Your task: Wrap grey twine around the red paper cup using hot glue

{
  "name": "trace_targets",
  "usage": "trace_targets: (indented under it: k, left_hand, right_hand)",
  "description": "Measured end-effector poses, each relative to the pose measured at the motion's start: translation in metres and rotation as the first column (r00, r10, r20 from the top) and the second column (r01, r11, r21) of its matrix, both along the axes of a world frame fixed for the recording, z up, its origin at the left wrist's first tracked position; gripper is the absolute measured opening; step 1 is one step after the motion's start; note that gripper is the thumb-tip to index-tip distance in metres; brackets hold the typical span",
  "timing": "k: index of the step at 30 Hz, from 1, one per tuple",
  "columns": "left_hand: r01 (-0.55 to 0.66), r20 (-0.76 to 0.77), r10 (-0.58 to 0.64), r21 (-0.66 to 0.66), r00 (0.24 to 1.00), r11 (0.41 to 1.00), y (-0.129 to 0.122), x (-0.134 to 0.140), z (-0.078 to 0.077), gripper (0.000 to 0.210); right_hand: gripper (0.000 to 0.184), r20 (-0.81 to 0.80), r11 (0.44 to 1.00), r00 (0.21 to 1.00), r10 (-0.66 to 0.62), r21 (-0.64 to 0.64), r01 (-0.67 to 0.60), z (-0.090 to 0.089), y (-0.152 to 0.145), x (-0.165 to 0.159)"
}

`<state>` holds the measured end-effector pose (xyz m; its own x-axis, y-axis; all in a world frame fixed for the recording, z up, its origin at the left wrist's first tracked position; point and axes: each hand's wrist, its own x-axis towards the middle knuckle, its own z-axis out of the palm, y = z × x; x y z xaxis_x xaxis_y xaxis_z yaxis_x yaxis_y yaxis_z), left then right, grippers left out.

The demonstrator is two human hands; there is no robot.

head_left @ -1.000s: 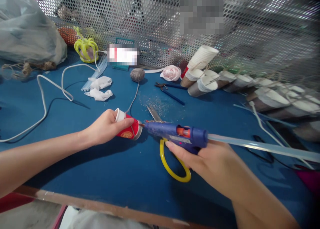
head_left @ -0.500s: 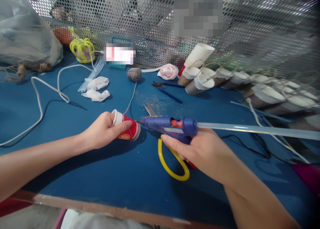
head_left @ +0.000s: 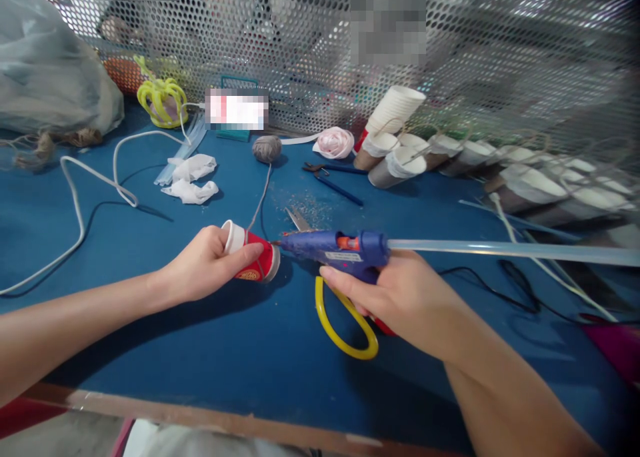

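Observation:
My left hand (head_left: pixel 220 260) is closed around a red paper cup (head_left: pixel 255 270) with a white rim, tilted on its side. Grey yarn (head_left: pixel 260 200) wraps the cup and leads back to a small ball of yarn (head_left: pixel 267 149). In my right hand (head_left: pixel 395 290) is a blue glue gun (head_left: pixel 345 249), its fingers wrapped round the handle. The nozzle points left, close to the cup's base; whether it touches I cannot tell. A long clear glue stick (head_left: pixel 490 248) sticks out of the gun's rear. Scissors with yellow handles (head_left: pixel 345 340) lie beneath the gun, partly hidden.
Blue-handled pliers (head_left: pixel 337 180) and a pale pink ribbon roll (head_left: pixel 335 142) lie farther back. Several wrapped cups (head_left: pixel 400 167) and a white cup stack (head_left: pixel 397 110) stand at the right. White cloth scraps (head_left: pixel 190 190), a white cable (head_left: pixel 75 197) and a yellow pumpkin-shaped piece (head_left: pixel 163 102) are at the left.
The glue gun's rear has shifted slightly left and up, with its nozzle still by the cup. My left hand keeps its hold on the cup. The view has moved slightly.

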<state>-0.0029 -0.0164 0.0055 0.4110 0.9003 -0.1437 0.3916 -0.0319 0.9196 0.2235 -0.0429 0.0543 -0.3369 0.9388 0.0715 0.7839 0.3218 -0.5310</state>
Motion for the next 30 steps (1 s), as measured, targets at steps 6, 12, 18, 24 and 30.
trace_targets:
  k: [6,12,18,24,30]
  left_hand:
    - [0.008,0.009,-0.008,0.003,1.0,1.0,0.0,0.0,0.0,0.041]
    - [0.007,0.002,-0.007,-0.003,1.0,1.0,0.0,0.0,0.002,0.041]
    - [-0.005,-0.009,0.005,-0.003,1.0,1.0,0.002,0.001,0.002,0.042]
    - [-0.018,0.024,0.019,-0.017,1.0,1.0,0.003,0.001,0.002,0.042]
    - [-0.029,0.036,0.03,-0.027,0.999,0.999,0.002,0.002,0.003,0.042]
  right_hand:
    - [0.041,0.026,1.0,1.0,-0.006,-0.005,0.006,0.0,0.0,-0.001]
    - [0.044,0.048,1.0,0.999,-0.008,0.013,0.008,0.007,-0.004,-0.004]
    - [0.041,0.112,0.995,0.992,0.065,0.068,-0.073,0.004,-0.007,0.002]
    - [0.042,0.146,0.963,0.977,0.154,0.197,-0.182,0.001,-0.013,0.008]
    - [0.043,0.157,0.979,0.985,0.069,0.178,-0.097,0.003,-0.02,0.007]
